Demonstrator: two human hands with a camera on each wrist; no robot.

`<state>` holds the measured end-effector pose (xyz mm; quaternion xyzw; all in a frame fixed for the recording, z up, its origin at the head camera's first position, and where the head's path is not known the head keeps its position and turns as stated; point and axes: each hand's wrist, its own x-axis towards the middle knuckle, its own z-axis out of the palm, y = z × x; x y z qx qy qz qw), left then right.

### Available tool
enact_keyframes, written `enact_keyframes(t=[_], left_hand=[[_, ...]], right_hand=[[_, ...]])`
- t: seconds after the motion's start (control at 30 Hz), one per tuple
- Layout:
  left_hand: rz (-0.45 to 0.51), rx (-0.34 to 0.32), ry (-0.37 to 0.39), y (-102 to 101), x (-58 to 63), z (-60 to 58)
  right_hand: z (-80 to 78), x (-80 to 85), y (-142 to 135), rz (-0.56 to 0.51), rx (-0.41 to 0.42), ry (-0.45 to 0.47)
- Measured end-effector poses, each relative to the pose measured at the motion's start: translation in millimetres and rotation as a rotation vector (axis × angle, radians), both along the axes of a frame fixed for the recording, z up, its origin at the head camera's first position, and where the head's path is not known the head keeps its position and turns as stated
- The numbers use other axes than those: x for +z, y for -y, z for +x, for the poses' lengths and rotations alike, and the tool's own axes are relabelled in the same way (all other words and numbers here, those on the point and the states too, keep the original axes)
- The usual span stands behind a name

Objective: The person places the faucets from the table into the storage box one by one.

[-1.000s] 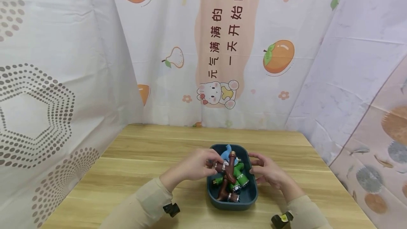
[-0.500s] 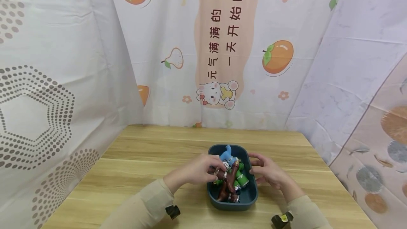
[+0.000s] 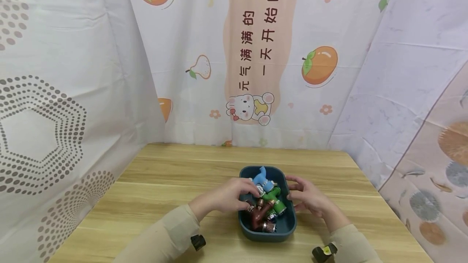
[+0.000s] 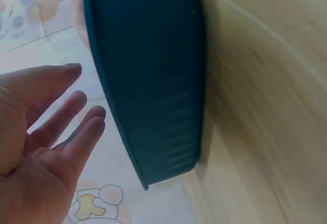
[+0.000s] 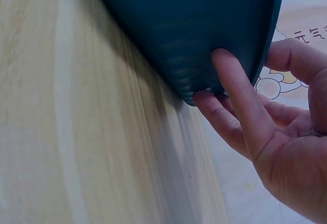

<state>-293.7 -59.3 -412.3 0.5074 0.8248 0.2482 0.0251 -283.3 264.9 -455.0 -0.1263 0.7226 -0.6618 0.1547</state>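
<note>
A dark teal plastic box (image 3: 267, 236) stands on the table. Inside it lie glossy brown pipe-shaped pieces (image 3: 258, 216) with metallic ends, green pieces (image 3: 279, 206) of similar form and a light blue curved piece (image 3: 260, 178). My left hand (image 3: 232, 194) hovers over the box's left rim, fingers spread, close to the brown pieces. In the left wrist view, nothing shows between the fingers of my left hand (image 4: 51, 132). My right hand (image 3: 310, 198) holds the right side of the box. In the right wrist view, fingertips (image 5: 225, 60) press the outer wall and another digit reaches behind the rim.
The wooden table (image 3: 175, 173) extends on both sides of the box and behind it. Printed curtains (image 3: 197, 104) hang along the back and both sides. A small black strap device sits at each wrist.
The left hand has lowered a brown pipe-shaped piece into the box and let go of it. That piece now lies among the others. The right hand and box have stayed in place.
</note>
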Motion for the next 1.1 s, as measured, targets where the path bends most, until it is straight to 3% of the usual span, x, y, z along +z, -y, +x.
enact_keyframes(t=[0.37, 0.57, 0.8, 1.1], left_hand=[[0.055, 0.054, 0.041, 5, 2.9, -3.5], [0.155, 0.077, -0.016, 11, 8.1, -7.6], [0.261, 0.144, -0.050, 23, 22.5, -14.0], [0.408, 0.225, -0.198, 40, 49.3, -23.8]], right_hand=[[1.6, 0.9, 0, 0.020, -0.025, 0.010], [1.2, 7.3, -1, 0.044, -0.055, -0.015], [-1.1, 29.6, -7, 0.128, -0.074, -0.071], [0.1, 67.5, -12, 0.238, -0.071, -0.195]])
